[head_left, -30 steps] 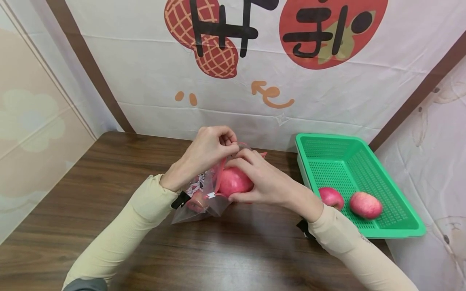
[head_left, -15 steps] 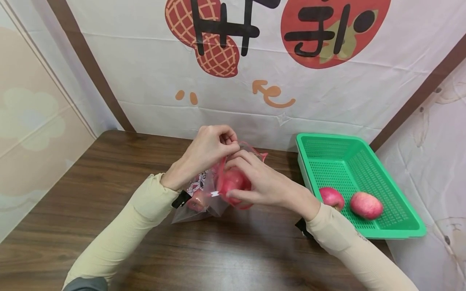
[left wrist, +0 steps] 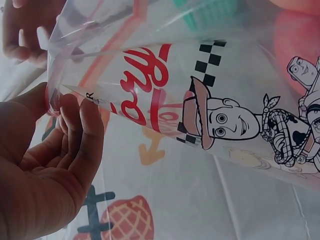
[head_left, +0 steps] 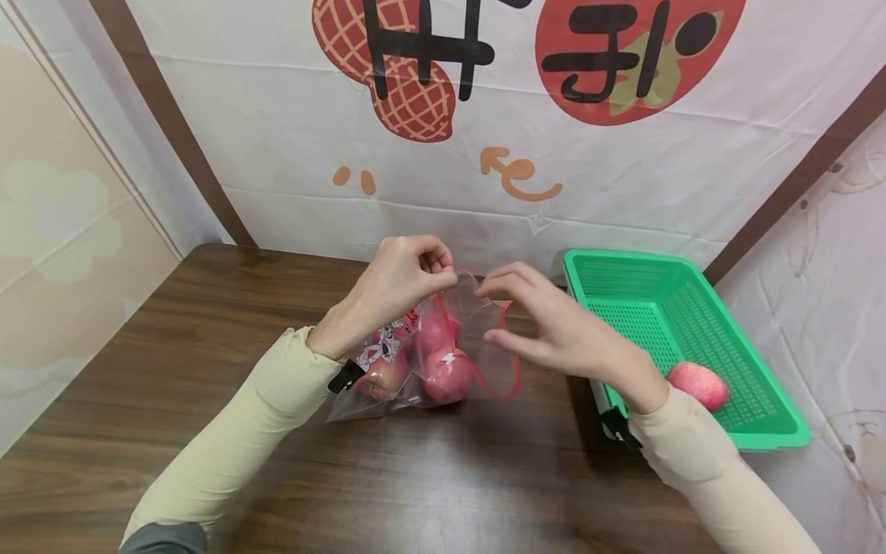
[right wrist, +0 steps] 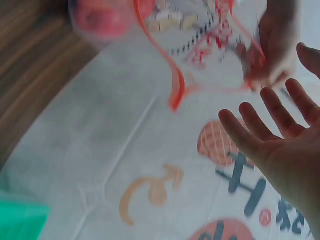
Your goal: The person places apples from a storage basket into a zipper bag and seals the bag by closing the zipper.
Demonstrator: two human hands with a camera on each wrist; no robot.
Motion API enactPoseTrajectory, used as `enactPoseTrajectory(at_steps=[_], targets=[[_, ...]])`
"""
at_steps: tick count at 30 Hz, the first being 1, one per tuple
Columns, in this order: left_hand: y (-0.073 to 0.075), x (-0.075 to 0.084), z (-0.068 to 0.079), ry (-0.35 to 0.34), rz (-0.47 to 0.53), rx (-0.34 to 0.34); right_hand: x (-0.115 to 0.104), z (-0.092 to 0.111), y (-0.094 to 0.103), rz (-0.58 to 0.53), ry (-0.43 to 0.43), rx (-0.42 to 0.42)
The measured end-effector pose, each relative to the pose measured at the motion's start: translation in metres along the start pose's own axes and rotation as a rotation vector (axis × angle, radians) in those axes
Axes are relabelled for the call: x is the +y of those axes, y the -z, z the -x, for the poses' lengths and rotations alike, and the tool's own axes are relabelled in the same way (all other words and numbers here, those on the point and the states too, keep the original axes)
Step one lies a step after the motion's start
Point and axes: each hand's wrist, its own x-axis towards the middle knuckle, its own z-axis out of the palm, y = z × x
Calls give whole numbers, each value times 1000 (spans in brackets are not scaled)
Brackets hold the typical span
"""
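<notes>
Our right hand [head_left: 559, 327], fingers loosely spread, has released a round red apple [head_left: 446, 381]: one more packed in the clear, red-rimmed plastic bag [head_left: 517, 373] our left hand [head_left: 404, 278] pinches, toward the tabletop's [head_left: 277, 462] far edge

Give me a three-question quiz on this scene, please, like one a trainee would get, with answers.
1. Which hand pinches the edge of the clear bag? A: left; B: right; C: both.
2. True or false: every apple in view is inside the bag.
3. Fill the gap: the right hand holds ____.

Key
1. A: the left hand.
2. False: one apple lies in the green basket.
3. Nothing: its fingers are spread.
</notes>
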Motion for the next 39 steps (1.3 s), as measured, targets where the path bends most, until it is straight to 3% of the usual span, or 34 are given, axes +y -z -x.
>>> enactPoseTrajectory(at_steps=[8,19,39], targets=[[-4,2,0,13,19,-14,8,28,32,137,-163,72],[-4,1,4,20,18,-18,20,54,50,255,-247,113],[-2,-1,5,5,11,-30,45,98,71,261,-371,161]])
